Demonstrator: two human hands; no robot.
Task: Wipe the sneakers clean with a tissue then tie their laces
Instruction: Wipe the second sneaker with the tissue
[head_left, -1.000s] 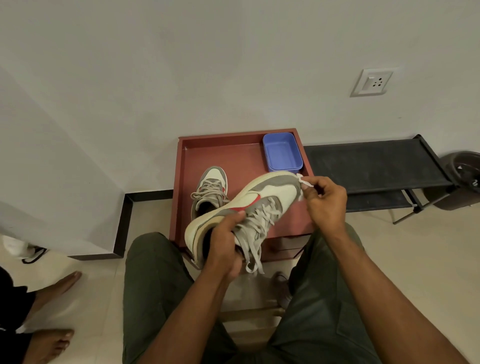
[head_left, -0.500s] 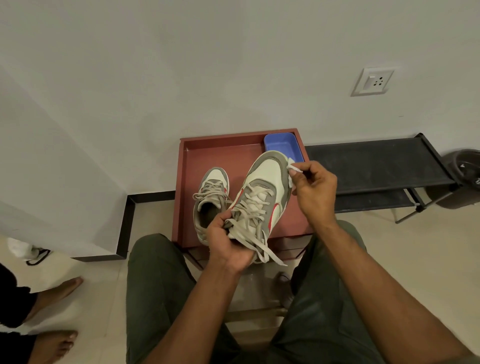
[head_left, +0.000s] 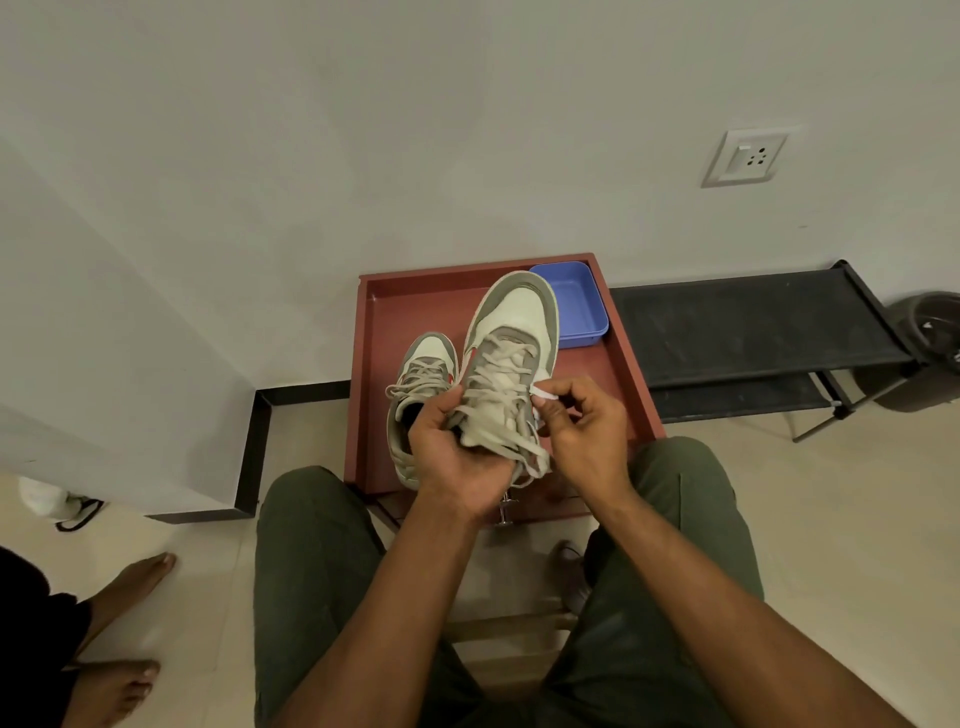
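A: Where is the grey and cream lace-up sneaker (head_left: 511, 332)?
B: Lifted above the red-brown wooden desk (head_left: 631, 384), toe pointing away toward the wall. The left hand (head_left: 457, 457) grips it from below at the heel end, fingers curled round the collar, its loose grey laces (head_left: 498, 415) draped over the thumb.
A: And the right hand (head_left: 582, 431)?
B: Its thumb and fingers pinch a small white tissue (head_left: 545, 395) against the shoe's right side, just beside the eyelets.
A: The second sneaker (head_left: 415, 395)?
B: It lies flat on the desk, just left of the held one, laces untied.
A: Anything else there?
B: A shallow blue plastic tray (head_left: 584, 306) sits in the desk's far right corner, partly behind the raised toe. A black metal rack (head_left: 748, 332) stands to the right, and another person's bare feet (head_left: 124, 623) rest on the floor at lower left.
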